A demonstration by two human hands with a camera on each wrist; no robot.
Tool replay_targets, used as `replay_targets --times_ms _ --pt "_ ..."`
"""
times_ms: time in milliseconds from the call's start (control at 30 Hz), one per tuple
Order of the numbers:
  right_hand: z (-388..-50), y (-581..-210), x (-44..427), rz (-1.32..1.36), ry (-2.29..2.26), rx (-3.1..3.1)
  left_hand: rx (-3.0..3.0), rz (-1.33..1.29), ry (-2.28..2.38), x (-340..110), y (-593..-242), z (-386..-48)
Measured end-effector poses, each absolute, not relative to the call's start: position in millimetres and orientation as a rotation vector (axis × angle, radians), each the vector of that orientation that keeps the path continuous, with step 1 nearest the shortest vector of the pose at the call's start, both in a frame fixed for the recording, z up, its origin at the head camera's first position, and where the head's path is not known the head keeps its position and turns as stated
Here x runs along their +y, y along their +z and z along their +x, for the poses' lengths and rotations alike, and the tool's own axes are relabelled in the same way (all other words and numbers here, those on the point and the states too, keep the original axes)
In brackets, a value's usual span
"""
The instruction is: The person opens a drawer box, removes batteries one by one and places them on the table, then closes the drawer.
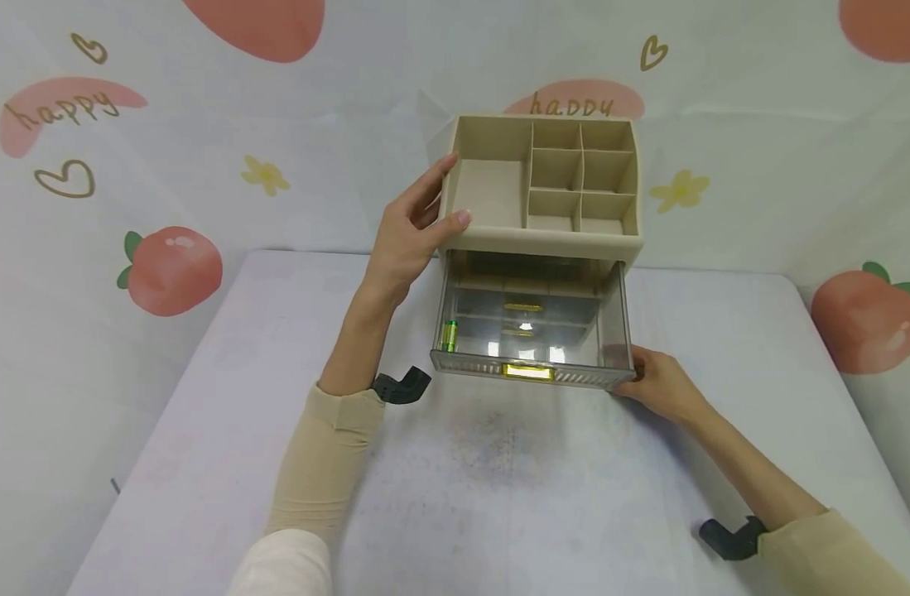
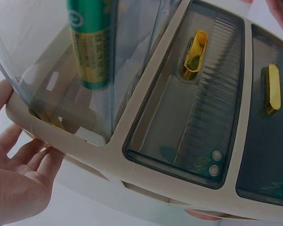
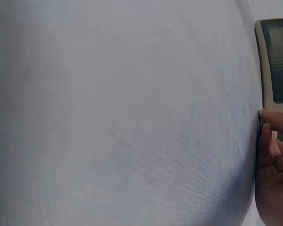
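A beige organizer (image 1: 547,242) stands with its top clear drawer (image 1: 604,377) pulled out. Inside that drawer, at the front left, a green and gold battery (image 1: 450,335) shows; the left wrist view has this battery (image 2: 90,42) up close. My left hand (image 1: 410,236) grips the organizer's upper left side, thumb on the front rim. Beside and partly behind the drawer's front right corner is my right hand (image 1: 659,382), its fingertips hidden in the head view. In the right wrist view its thumb and forefinger pinch a small green object (image 3: 261,116), mostly covered.
Open compartments (image 1: 492,186) form the organizer's top. Below the pulled-out drawer are shut drawers (image 2: 212,94) with gold handles. The organizer stands toward the back of a pale table (image 1: 499,497), near a patterned backdrop (image 1: 350,124).
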State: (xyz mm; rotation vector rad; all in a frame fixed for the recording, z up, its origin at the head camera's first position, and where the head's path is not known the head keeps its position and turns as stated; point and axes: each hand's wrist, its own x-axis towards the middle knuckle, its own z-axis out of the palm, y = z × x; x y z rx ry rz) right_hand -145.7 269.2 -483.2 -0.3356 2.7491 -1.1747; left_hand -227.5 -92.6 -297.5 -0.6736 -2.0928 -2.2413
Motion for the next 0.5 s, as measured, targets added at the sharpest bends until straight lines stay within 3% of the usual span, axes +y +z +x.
replay_targets --times_ms 500 --pt "-134.6 -479.0 271.5 -0.231 -1.586 2.67 -2.155 -0.734 -2.164 -93.9 -295.0 -227.7"
